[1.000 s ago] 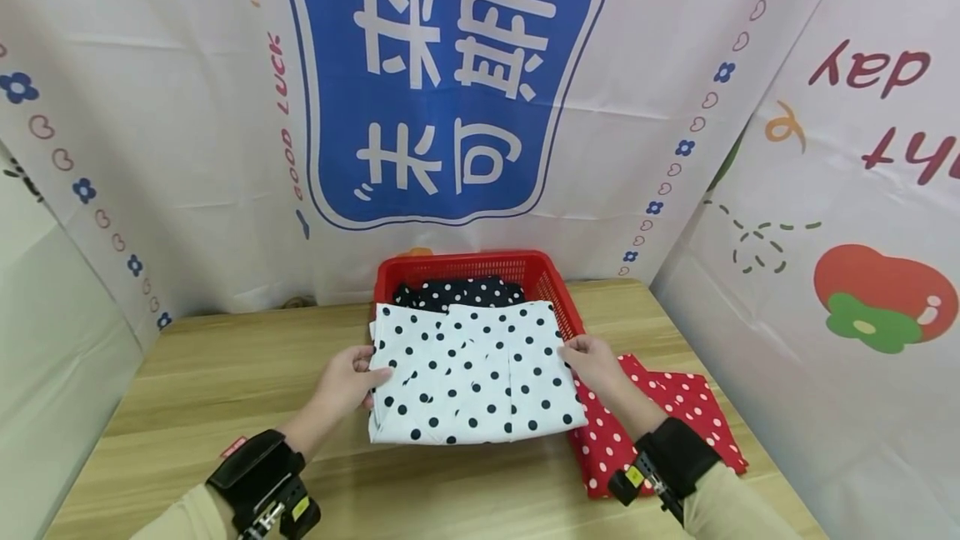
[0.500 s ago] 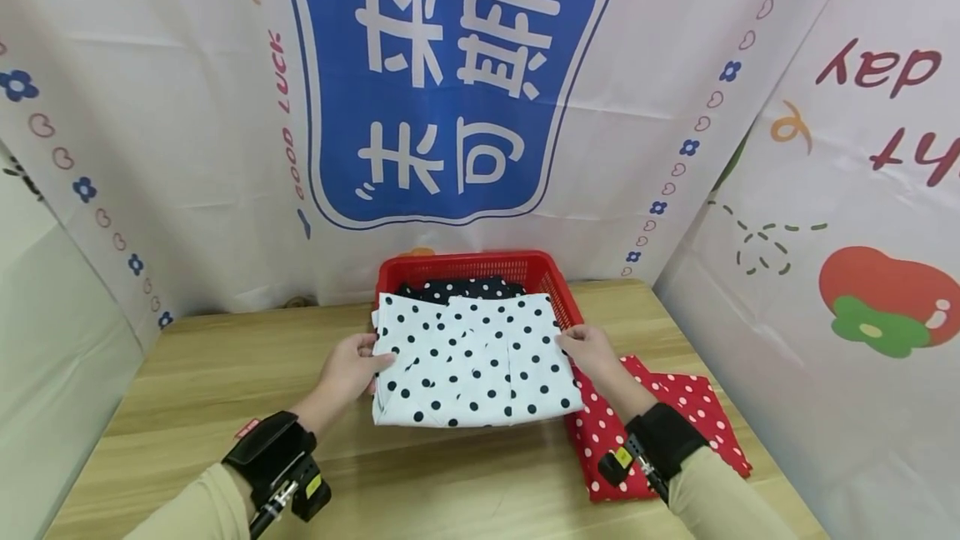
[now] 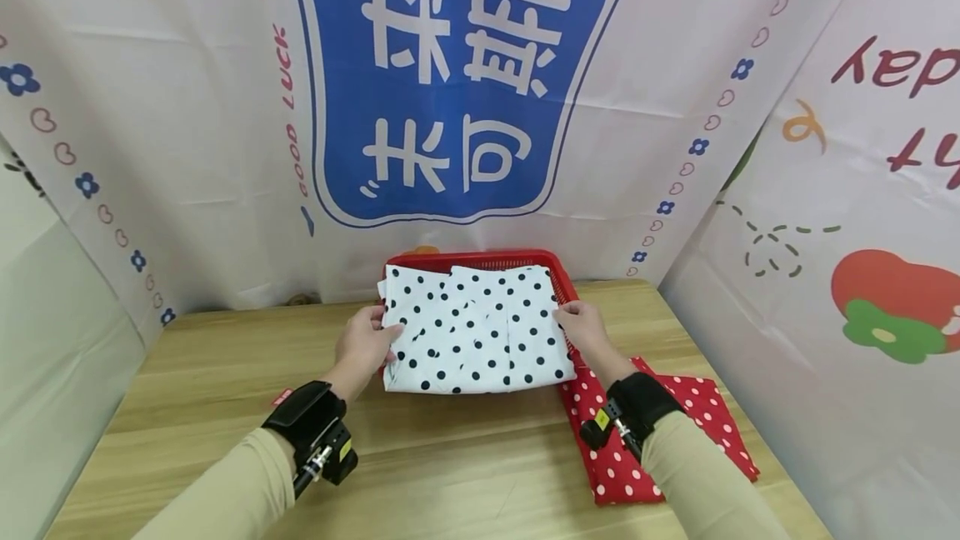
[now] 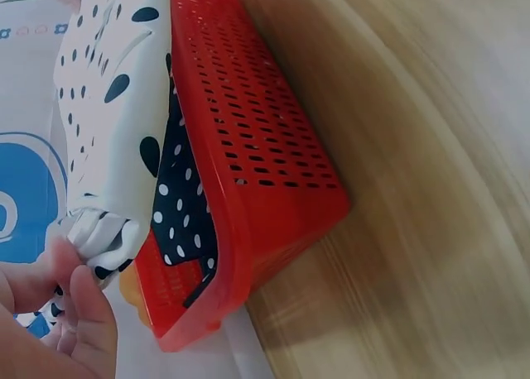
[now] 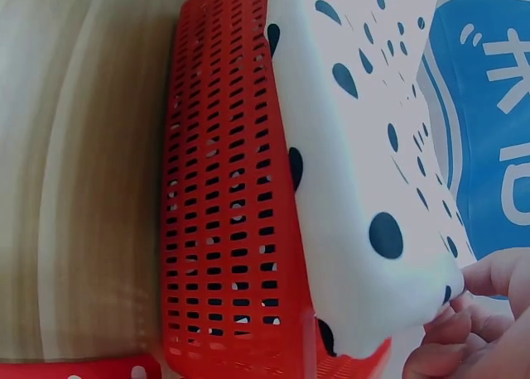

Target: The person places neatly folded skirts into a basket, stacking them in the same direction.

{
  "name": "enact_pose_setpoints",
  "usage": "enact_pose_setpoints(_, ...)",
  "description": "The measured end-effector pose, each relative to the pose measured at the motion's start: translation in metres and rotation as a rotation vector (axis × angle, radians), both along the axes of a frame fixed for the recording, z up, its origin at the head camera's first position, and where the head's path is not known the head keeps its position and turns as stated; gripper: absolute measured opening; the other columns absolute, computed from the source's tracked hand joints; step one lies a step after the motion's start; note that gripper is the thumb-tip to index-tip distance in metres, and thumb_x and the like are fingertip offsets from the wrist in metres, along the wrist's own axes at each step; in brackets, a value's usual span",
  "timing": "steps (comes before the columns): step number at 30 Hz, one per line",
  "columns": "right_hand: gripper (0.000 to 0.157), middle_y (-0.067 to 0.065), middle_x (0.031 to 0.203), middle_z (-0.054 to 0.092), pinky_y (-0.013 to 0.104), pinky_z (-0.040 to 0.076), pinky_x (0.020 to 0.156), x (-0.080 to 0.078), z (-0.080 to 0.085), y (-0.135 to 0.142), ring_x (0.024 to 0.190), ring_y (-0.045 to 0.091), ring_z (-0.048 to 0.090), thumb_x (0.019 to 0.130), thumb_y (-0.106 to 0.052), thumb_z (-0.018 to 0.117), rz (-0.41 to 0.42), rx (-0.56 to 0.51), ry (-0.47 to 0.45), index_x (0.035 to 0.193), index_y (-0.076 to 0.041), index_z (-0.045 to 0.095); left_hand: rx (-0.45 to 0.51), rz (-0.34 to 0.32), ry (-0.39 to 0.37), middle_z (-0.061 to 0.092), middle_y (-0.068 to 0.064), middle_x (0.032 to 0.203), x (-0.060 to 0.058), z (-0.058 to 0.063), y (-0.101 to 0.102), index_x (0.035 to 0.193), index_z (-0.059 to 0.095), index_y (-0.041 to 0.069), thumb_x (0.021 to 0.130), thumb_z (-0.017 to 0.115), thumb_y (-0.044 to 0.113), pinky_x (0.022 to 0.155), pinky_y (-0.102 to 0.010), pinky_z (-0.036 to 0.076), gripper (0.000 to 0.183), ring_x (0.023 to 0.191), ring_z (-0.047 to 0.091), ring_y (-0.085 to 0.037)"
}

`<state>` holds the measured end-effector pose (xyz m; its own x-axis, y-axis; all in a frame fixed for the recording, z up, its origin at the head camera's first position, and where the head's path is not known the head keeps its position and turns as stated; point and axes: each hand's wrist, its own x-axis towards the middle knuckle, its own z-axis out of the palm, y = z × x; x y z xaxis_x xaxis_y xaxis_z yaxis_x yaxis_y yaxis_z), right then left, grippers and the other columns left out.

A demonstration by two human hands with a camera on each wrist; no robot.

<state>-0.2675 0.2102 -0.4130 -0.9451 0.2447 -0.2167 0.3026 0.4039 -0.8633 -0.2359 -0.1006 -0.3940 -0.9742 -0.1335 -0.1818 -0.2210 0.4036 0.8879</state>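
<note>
A folded white cloth with black polka dots is held level over the red plastic basket. My left hand pinches its left edge, thumb on top and fingers beneath. At the opposite edge, my right hand pinches it between thumb and fingers. Below the white cloth, a black cloth with white dots lies inside the basket, seen in the left wrist view. In the head view the white cloth covers most of the basket.
On the wooden table, a red cloth with white dots lies at the right, partly under my right forearm. A printed white curtain hangs close behind the basket, and another printed sheet borders the right side.
Both hands have carried the white dotted cloth forward, away from me, over the basket. The black cloth, visible before in the head view, is now covered there.
</note>
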Motion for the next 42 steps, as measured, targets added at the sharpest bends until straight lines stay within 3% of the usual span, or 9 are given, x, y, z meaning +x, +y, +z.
enact_pose_setpoints(5, 0.03, 0.019, 0.114, 0.055, 0.038, 0.048, 0.092, -0.005, 0.004, 0.001, 0.102, 0.028, 0.052, 0.101, -0.016, 0.052, 0.001, -0.01, 0.035, 0.123, 0.003, 0.058, -0.074, -0.009, 0.058, 0.057, -0.021, 0.11, -0.003, 0.004, 0.005, 0.134, 0.045, -0.007, 0.098, 0.058, 0.013, 0.053, -0.022, 0.044, 0.043, 0.056, 0.053, -0.012)
enact_pose_setpoints(10, 0.031, 0.02, 0.115, 0.057, 0.038, 0.048, 0.093, -0.012, 0.009, 0.001, 0.101, 0.028, 0.054, 0.101, -0.015, 0.05, -0.045, -0.048, 0.147, 0.126, 0.004, 0.056, -0.064, 0.005, 0.116, 0.054, -0.019, 0.111, -0.007, 0.006, 0.01, 0.128, 0.046, -0.005, 0.099, 0.056, 0.014, 0.06, -0.024, 0.044, 0.036, 0.062, 0.058, -0.015)
enact_pose_setpoints(17, 0.031, 0.02, 0.119, 0.059, 0.039, 0.049, 0.095, -0.016, 0.006, -0.002, 0.104, 0.029, 0.055, 0.102, -0.014, 0.051, -0.093, -0.055, 0.235, 0.127, 0.003, 0.058, -0.033, 0.031, 0.177, 0.055, -0.018, 0.109, -0.011, -0.007, 0.016, 0.122, 0.048, -0.003, 0.099, 0.057, 0.013, 0.06, -0.024, 0.046, 0.029, 0.068, 0.063, -0.021)
enact_pose_setpoints(28, 0.029, 0.018, 0.117, 0.059, 0.04, 0.05, 0.093, -0.018, -0.023, -0.005, 0.102, 0.029, 0.053, 0.1, -0.014, 0.055, -0.086, -0.007, 0.2, 0.125, 0.0, 0.062, 0.031, 0.007, 0.214, 0.053, -0.02, 0.1, -0.011, -0.04, 0.02, 0.116, 0.049, -0.007, 0.097, 0.057, 0.005, 0.059, -0.021, 0.05, 0.024, 0.069, 0.064, -0.022)
enact_pose_setpoints(36, 0.03, 0.017, 0.117, 0.062, 0.04, 0.051, 0.091, -0.022, -0.035, -0.012, 0.101, 0.028, 0.054, 0.099, -0.015, 0.057, -0.097, 0.026, 0.181, 0.125, -0.003, 0.063, 0.076, 0.026, 0.187, 0.052, -0.02, 0.1, -0.014, -0.049, 0.026, 0.119, 0.05, -0.008, 0.096, 0.057, 0.001, 0.064, -0.024, 0.055, 0.026, 0.071, 0.062, -0.022)
enact_pose_setpoints(42, 0.031, 0.018, 0.118, 0.062, 0.041, 0.051, 0.092, -0.023, -0.036, -0.015, 0.103, 0.03, 0.053, 0.099, -0.015, 0.057, -0.099, 0.048, 0.174, 0.126, -0.003, 0.063, 0.048, 0.019, 0.198, 0.051, -0.019, 0.099, -0.018, -0.051, 0.029, 0.117, 0.05, -0.009, 0.096, 0.056, 0.001, 0.067, -0.028, 0.055, 0.024, 0.073, 0.063, -0.023)
